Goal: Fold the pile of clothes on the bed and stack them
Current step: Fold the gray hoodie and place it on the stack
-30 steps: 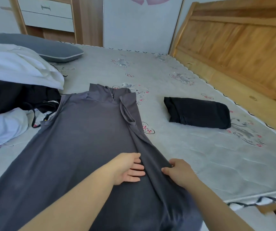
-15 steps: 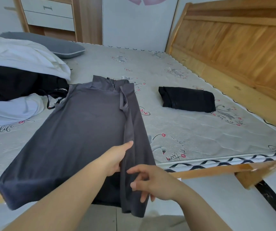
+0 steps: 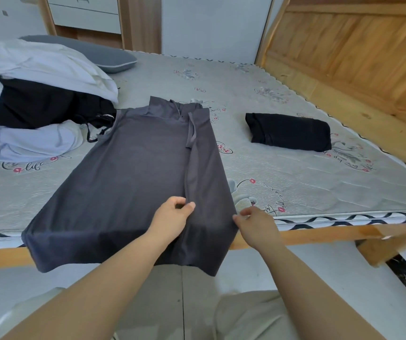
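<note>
1. Where the grey garment (image 3: 133, 182) lies flat on the mattress (image 3: 295, 182), its near hem hangs over the wooden bed rail (image 3: 319, 233) at the near edge.
2. Bare mattress lies open between the garment's folded right strip and the folded black garment (image 3: 289, 131); the unfolded pile (image 3: 37, 106) crowds its far left corner.
3. Left hand (image 3: 172, 217) pinches the strip's inner edge, thumb against fingers.
4. Right hand (image 3: 255, 224) seems to grip the outer edge, though the fingers are partly hidden.
</note>
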